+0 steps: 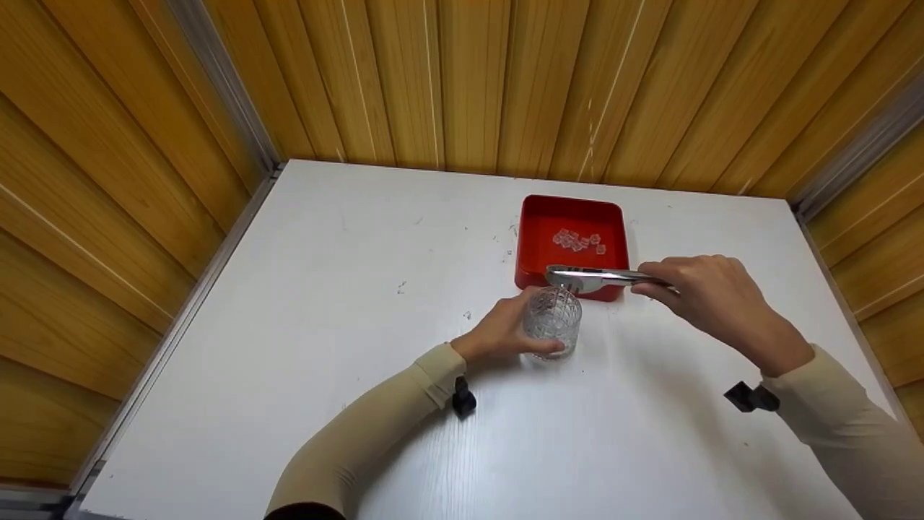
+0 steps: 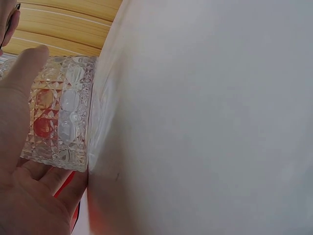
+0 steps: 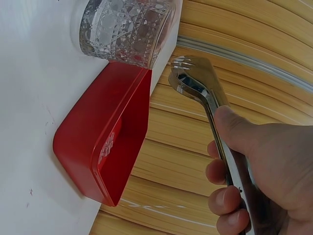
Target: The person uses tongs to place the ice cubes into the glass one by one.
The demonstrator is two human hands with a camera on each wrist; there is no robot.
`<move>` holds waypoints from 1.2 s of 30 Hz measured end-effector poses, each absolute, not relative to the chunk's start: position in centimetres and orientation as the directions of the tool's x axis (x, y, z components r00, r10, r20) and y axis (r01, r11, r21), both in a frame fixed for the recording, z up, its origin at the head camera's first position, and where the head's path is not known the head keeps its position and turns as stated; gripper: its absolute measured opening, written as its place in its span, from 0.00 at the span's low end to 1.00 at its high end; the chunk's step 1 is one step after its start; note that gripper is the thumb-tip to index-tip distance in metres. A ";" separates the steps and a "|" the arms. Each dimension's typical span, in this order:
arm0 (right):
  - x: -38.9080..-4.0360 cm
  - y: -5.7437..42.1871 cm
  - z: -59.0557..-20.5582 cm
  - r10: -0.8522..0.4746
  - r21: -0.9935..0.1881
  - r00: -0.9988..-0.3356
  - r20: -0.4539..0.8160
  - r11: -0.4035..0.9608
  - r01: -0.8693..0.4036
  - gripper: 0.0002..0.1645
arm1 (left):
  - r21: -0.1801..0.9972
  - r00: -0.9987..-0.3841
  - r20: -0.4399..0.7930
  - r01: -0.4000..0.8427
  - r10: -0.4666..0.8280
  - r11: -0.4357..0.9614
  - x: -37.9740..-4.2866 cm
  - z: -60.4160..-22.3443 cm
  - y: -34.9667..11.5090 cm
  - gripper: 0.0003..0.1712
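A clear cut-glass tumbler (image 1: pixel 556 321) stands on the white table, and my left hand (image 1: pixel 503 332) holds it from the left. In the left wrist view the thumb (image 2: pixel 30 66) lies along one side of the glass, the fingers on the other. Metal tongs (image 1: pixel 610 277) are gripped in my right hand (image 1: pixel 711 300), their tips beside the tumbler's rim and over the near edge of the red tray (image 1: pixel 538 217). The right wrist view shows the tong arms close together; I cannot tell whether anything is between the tips. Small clear cubes (image 1: pixel 575 240) lie inside the tray.
The red tray sits just behind the tumbler. Small dark marks (image 1: pixel 401 287) dot the white tabletop (image 1: pixel 346 238). Wood-patterned panels (image 1: pixel 469 87) rise behind the table and at both sides, with metal posts (image 1: pixel 224 79) in the corners.
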State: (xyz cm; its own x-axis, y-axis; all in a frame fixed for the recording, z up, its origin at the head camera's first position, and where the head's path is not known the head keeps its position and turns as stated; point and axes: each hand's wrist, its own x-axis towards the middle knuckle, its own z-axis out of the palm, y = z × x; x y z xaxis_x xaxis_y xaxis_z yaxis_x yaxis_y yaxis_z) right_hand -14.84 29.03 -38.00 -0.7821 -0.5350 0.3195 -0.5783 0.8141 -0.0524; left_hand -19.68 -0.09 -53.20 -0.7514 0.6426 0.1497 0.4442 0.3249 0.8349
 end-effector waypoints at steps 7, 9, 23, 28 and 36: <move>-14.2 28.5 -38.2 -0.546 -0.053 -0.779 0.310 0.808 -0.587 0.11 | 0.841 -0.744 0.161 0.448 0.648 0.305 -19.6 -53.2 -0.3 0.47; -14.1 28.3 -38.2 -0.549 -0.053 -0.777 0.307 0.806 -0.590 0.12 | 0.842 -0.744 0.158 0.445 0.649 0.305 -19.5 -53.1 -0.3 0.47; -13.7 28.0 -38.7 -0.556 -0.063 -0.767 0.322 0.795 -0.603 0.16 | 0.840 -0.727 0.195 0.470 0.658 0.271 -19.6 -53.2 -0.3 0.47; -13.7 28.0 -38.8 -0.549 -0.069 -0.775 0.312 0.801 -0.595 0.16 | 0.839 -0.727 0.198 0.472 0.657 0.269 -19.6 -53.3 -0.2 0.48; -13.8 28.0 -38.9 -0.548 -0.065 -0.782 0.297 0.805 -0.589 0.16 | 0.847 -0.733 0.181 0.455 0.655 0.275 -19.7 -53.2 -0.2 0.47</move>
State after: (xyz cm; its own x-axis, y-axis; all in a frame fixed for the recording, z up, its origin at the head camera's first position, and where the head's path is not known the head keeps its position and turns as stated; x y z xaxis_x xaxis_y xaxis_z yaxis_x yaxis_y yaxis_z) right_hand -13.82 28.03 -38.90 -0.7818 -0.5480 0.2973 -0.5893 0.8053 -0.0653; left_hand -19.66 -0.23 -53.24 -0.7335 0.6551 0.1814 0.4548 0.2747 0.8471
